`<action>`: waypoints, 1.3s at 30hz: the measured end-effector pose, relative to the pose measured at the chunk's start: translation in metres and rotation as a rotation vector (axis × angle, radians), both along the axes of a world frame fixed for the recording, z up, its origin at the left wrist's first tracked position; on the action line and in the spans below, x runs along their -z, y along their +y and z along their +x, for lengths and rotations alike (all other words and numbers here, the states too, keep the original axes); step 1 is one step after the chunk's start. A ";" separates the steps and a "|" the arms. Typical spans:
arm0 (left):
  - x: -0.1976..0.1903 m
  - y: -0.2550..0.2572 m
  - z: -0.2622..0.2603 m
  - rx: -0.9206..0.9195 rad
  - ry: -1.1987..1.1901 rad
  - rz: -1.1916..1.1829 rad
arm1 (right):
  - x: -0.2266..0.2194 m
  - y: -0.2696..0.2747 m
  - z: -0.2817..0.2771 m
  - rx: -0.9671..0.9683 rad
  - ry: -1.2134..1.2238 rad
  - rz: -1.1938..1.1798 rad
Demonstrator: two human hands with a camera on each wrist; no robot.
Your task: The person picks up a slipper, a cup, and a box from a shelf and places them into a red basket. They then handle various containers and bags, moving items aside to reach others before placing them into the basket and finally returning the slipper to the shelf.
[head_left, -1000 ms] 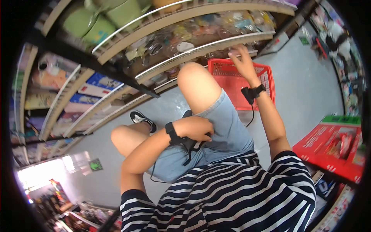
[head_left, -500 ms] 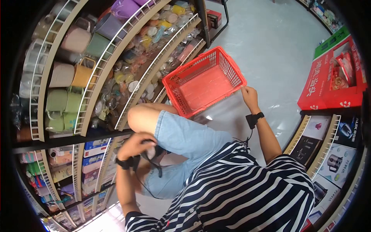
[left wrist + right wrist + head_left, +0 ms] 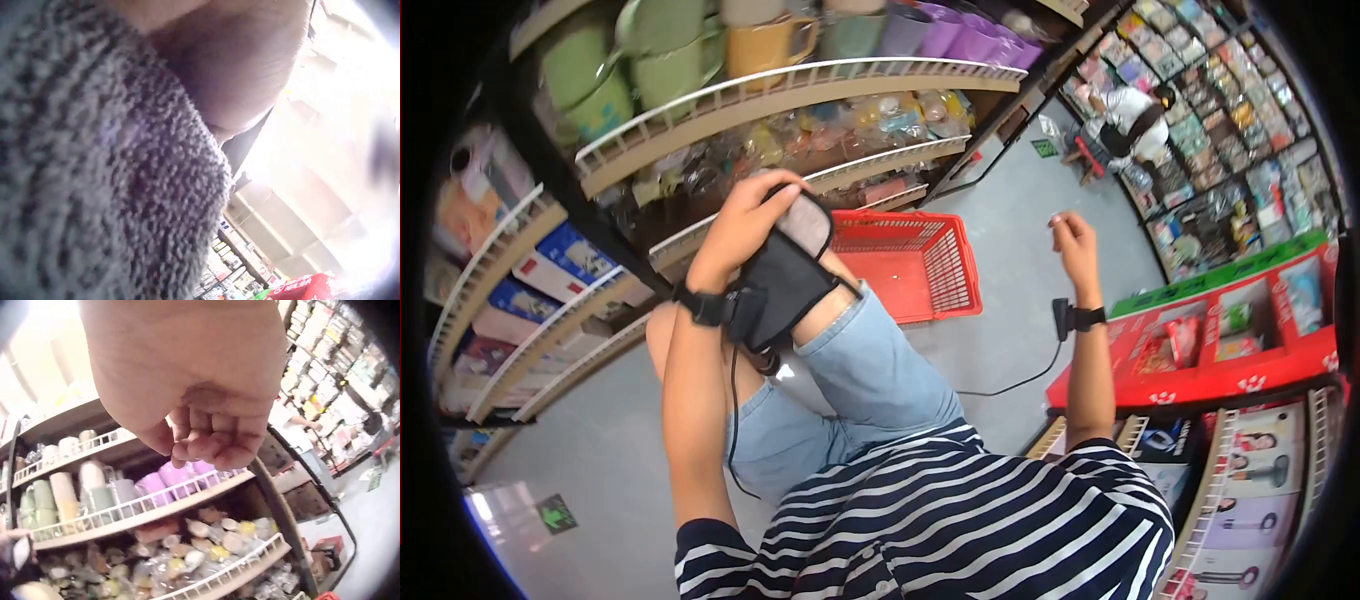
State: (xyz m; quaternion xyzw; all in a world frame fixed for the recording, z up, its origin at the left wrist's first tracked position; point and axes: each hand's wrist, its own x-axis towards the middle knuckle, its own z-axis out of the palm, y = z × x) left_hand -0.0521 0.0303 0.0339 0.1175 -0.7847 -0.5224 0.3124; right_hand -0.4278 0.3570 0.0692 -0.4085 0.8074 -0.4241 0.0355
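My left hand (image 3: 745, 225) grips a flat black cloth item (image 3: 785, 290) with a grey fleecy patch (image 3: 805, 225), over my raised knee. That grey pile (image 3: 125, 162) fills much of the left wrist view, and the fingers are partly hidden behind it. Off to the right, my right hand (image 3: 1078, 250) is raised over the floor with its fingers loosely curled. In the right wrist view this hand (image 3: 194, 394) holds nothing. A red plastic shopping basket (image 3: 952, 265) sits on the floor beyond my knee, partly covered by the cloth item.
Shelves (image 3: 800, 80) with wire edges run along the front and left, carrying mugs (image 3: 765, 45) and bagged small goods. A red display box (image 3: 1200, 340) and boxed appliances (image 3: 1250, 520) are to the right. Farther off, a person (image 3: 1135, 120) is low beside another shelf.
My left hand has lifted the cloth item from beside my lap to above the knee. My right hand has left the basket rim and moved up and right. The view has turned.
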 end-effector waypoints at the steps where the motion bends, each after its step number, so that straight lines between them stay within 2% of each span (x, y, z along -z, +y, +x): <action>1: 0.013 -0.006 -0.004 -0.054 0.008 -0.060 | -0.029 -0.014 0.006 -0.076 0.016 0.020; 2: 0.020 -0.012 -0.007 -0.103 0.007 -0.124 | -0.054 -0.029 0.017 -0.147 0.022 0.036; 4: 0.023 -0.018 -0.015 -0.064 0.062 0.026 | -0.098 -0.066 0.048 -0.323 0.062 0.127; 5: 0.026 -0.021 -0.020 -0.064 0.024 0.054 | -0.114 -0.086 0.065 -0.364 0.076 0.186; 6: 0.031 -0.021 -0.028 -0.094 0.100 0.056 | -0.123 -0.106 0.082 -0.406 0.085 0.243; 8: 0.033 -0.022 -0.034 -0.140 0.151 0.036 | -0.127 -0.148 0.113 -0.549 0.120 0.335; 10: 0.029 -0.026 -0.038 -0.177 0.119 0.138 | -0.118 -0.184 0.145 -0.680 0.146 0.483; 12: 0.027 -0.029 -0.040 -0.238 0.170 0.202 | -0.102 -0.217 0.166 -0.841 0.308 0.627; 14: 0.027 -0.027 -0.033 -0.295 0.213 0.266 | -0.089 -0.243 0.186 -0.899 0.477 0.760; 16: 0.019 -0.022 -0.022 -0.455 0.119 0.240 | -0.078 -0.276 0.201 -1.069 0.480 0.852; 18: 0.033 -0.030 -0.024 -0.466 0.126 0.168 | -0.063 -0.301 0.213 -1.113 0.331 0.852; 20: 0.035 -0.035 -0.019 -0.492 0.064 0.181 | -0.054 -0.317 0.232 -1.068 0.488 0.946; 21: 0.037 -0.037 -0.016 -0.508 0.040 0.190 | -0.039 -0.318 0.230 -1.091 0.587 0.717; 22: 0.036 -0.038 -0.010 -0.556 -0.018 0.146 | -0.025 -0.327 0.233 -1.022 0.519 0.715; 25: 0.033 -0.037 0.001 -0.589 -0.139 0.131 | -0.002 -0.345 0.253 -0.858 0.665 0.818; 27: 0.052 -0.047 -0.002 -0.665 -0.172 0.077 | -0.001 -0.343 0.267 -0.787 0.650 0.865; 28: 0.055 -0.048 -0.002 -0.703 -0.182 0.023 | 0.009 -0.342 0.265 -0.796 0.653 0.745; 29: 0.058 -0.050 -0.002 -0.704 -0.213 0.002 | 0.018 -0.345 0.265 -0.768 0.609 0.725; 32: 0.074 -0.058 0.009 -0.599 -0.363 -0.119 | 0.055 -0.352 0.258 -0.775 0.504 0.614; 34: 0.070 -0.060 0.019 -0.375 -0.570 -0.130 | 0.080 -0.351 0.252 -0.924 0.454 0.579; 36: 0.061 -0.055 0.024 -0.157 -0.686 -0.137 | 0.099 -0.343 0.264 -0.803 0.435 0.433; 37: 0.057 -0.063 0.026 -0.119 -0.857 -0.071 | 0.105 -0.348 0.271 -0.804 0.398 0.504; 39: 0.027 -0.071 0.020 0.018 -0.994 -0.132 | 0.101 -0.359 0.275 -0.811 0.360 0.594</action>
